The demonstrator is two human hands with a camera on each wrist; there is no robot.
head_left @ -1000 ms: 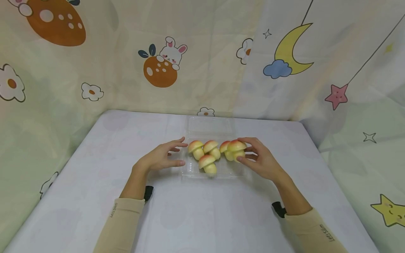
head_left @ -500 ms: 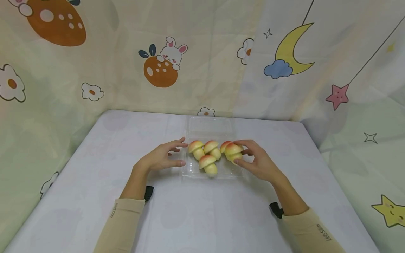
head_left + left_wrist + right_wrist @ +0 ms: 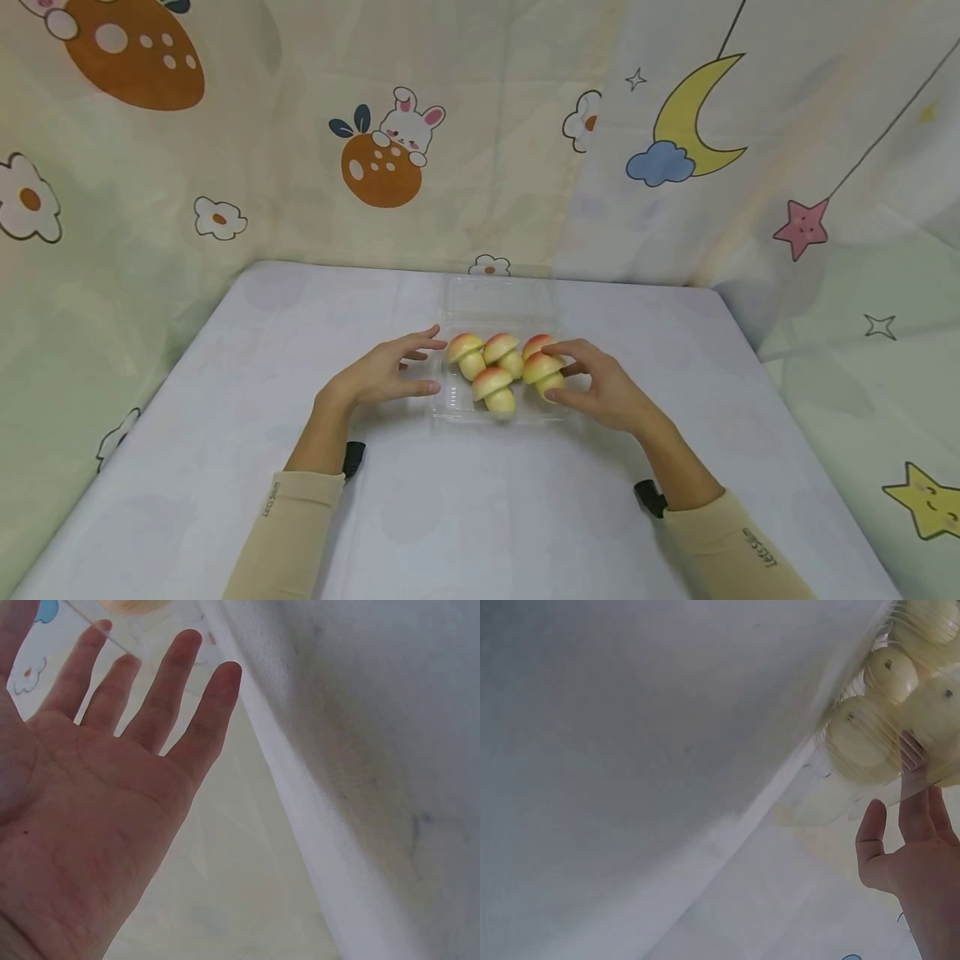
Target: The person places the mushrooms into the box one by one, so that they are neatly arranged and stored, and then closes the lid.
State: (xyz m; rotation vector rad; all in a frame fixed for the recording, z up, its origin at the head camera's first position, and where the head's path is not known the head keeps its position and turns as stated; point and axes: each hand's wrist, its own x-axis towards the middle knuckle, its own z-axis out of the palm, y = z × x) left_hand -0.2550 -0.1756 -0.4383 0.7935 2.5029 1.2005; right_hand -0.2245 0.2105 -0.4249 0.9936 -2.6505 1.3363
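A clear plastic clamshell box (image 3: 461,407) lies open on the table. Inside are several mushroom-shaped pieces with yellow stems and red-tinged caps: a back-left mushroom (image 3: 467,354), a middle mushroom (image 3: 501,353), a front mushroom (image 3: 495,392) and a partly covered rear-right mushroom (image 3: 538,343). My right hand (image 3: 603,387) pinches the near-right mushroom (image 3: 542,369) between fingers on its cap and thumb by its stem. Beside the box's left edge, my left hand (image 3: 382,369) rests with fingers spread, holding nothing; the left wrist view shows its bare palm (image 3: 90,802).
The box's transparent lid (image 3: 498,298) lies folded back towards the table's far edge. A white cloth covers the table (image 3: 450,508). Behind it hangs a printed curtain (image 3: 487,167) with bunnies, a moon and stars.
My right hand has moved left and slightly towards me with the mushroom, bringing it lower, in front of the rear-right one. The left hand has stayed in place.
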